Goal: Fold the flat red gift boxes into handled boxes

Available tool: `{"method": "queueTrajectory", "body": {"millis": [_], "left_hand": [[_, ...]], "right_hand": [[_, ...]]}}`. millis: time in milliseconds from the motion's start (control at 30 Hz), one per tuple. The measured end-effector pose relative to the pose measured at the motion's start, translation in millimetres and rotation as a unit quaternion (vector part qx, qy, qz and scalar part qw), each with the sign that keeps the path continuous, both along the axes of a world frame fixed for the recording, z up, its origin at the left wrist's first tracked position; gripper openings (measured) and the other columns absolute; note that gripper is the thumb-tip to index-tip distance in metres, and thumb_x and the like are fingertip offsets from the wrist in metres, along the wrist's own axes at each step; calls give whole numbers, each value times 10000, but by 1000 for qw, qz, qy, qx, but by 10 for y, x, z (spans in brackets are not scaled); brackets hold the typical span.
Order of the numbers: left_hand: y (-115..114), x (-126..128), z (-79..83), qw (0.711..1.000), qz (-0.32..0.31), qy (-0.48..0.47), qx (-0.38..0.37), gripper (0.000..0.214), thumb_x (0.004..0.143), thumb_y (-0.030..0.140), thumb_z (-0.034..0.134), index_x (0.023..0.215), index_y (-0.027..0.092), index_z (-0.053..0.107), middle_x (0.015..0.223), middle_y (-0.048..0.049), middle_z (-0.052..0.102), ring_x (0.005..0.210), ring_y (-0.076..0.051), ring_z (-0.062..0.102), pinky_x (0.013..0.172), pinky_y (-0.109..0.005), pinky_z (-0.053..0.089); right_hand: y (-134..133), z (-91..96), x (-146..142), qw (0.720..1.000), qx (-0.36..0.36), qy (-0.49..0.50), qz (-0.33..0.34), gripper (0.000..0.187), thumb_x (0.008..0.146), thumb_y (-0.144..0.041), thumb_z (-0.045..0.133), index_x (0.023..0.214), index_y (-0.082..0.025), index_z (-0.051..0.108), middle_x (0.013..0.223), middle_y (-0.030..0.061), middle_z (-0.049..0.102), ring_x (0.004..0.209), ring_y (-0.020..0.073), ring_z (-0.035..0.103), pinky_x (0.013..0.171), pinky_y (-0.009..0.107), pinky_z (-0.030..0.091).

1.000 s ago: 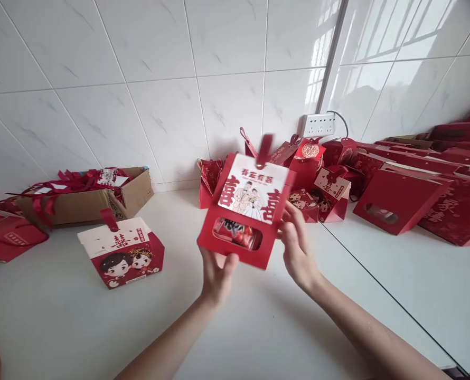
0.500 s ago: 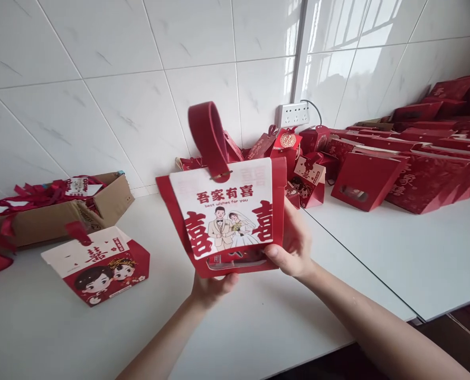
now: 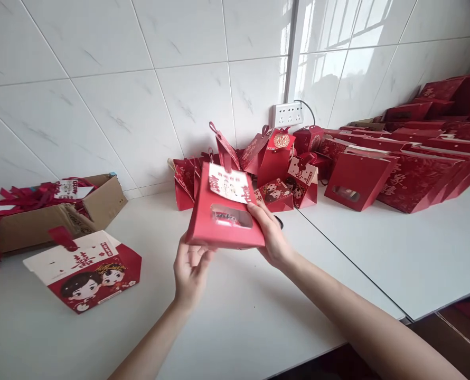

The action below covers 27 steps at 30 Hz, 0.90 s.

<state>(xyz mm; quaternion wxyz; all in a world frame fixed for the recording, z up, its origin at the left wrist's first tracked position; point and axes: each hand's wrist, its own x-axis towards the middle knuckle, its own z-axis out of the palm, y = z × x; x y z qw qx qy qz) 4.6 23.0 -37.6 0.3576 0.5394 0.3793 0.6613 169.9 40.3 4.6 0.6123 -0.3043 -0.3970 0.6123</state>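
Between my two hands is a red gift box (image 3: 203,221) with a clear window in its front and a white printed flap on top. It tilts away from me above the table. My left hand (image 3: 191,266) supports its lower left edge, fingers curled beneath and thumb by the bottom. On the right side, my right hand (image 3: 270,232) grips it with the fingers behind, partly hidden. Something printed shows dimly through the window. Left of my hands, another gift box (image 3: 96,272) with a cartoon couple and a dark red handle rests on the white table (image 3: 219,327).
Several finished-looking red boxes (image 3: 272,163) stand against the tiled wall, below a white power strip (image 3: 287,114). Rows of red boxes (image 3: 409,179) fill the right. A cardboard box (image 3: 33,224) of red ribbons sits at the left. A seam crosses the table.
The held gift box has moved away from me and tipped back, so its window now faces up and its flap looks smaller. Both hands have moved with it. The view has shifted slightly right.
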Motion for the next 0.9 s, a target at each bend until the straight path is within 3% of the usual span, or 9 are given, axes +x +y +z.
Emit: {"method": "queueTrajectory", "body": {"millis": [100, 200, 300, 433, 533, 733, 900], "left_hand": [[0, 28, 99, 999, 18, 36, -7, 438, 778, 457, 727, 1114, 205, 599, 896, -52, 710, 844, -212, 698, 737, -308, 570], [-9, 27, 140, 999, 34, 29, -19, 593, 788, 483, 709, 1273, 208, 507, 846, -39, 704, 830, -203, 700, 734, -298, 557], [-9, 7, 140, 998, 44, 29, -22, 652, 789, 497, 703, 1322, 205, 467, 772, -17, 678, 786, -196, 694, 738, -302, 551], [-4, -7, 147, 999, 38, 27, 18, 581, 802, 450, 709, 1280, 207, 488, 718, 6, 639, 720, -164, 668, 711, -275, 554], [1, -12, 163, 995, 13, 34, 98, 497, 809, 387, 720, 1227, 221, 509, 701, 18, 620, 681, -140, 646, 688, -256, 561], [-26, -28, 196, 968, -7, 83, 236, 440, 820, 271, 726, 1213, 244, 531, 748, 22, 619, 669, -111, 630, 666, -246, 569], [-131, 28, 236, 937, -6, 143, 320, 523, 795, 261, 754, 1261, 245, 516, 646, 66, 549, 529, -81, 523, 492, -184, 482]], "right_hand": [[74, -68, -56, 971, -185, 75, 136, 258, 913, -395, 428, 972, -187, 568, 805, 40, 684, 679, 177, 685, 551, 284, 579], [61, -148, -109, 943, -228, 123, 211, 215, 884, -331, 461, 949, -165, 582, 798, 41, 679, 652, 159, 686, 597, 298, 603], [17, -197, -143, 929, -247, 141, 238, 207, 872, -324, 491, 941, -157, 593, 798, 47, 683, 670, 159, 696, 646, 318, 619], [3, -241, -153, 922, -237, 148, 268, 225, 870, -343, 516, 937, -148, 607, 771, 51, 689, 658, 167, 694, 633, 296, 615], [27, -304, -153, 915, -215, 168, 296, 253, 848, -372, 584, 961, -145, 601, 787, 45, 681, 642, 163, 676, 589, 282, 597], [72, -423, -157, 916, -153, 162, 334, 323, 861, -451, 584, 979, -151, 591, 857, 70, 667, 680, 167, 646, 593, 302, 572], [26, -465, -190, 899, -123, 133, 398, 359, 845, -513, 551, 961, -181, 624, 842, 63, 656, 727, 188, 633, 549, 283, 535]]}}
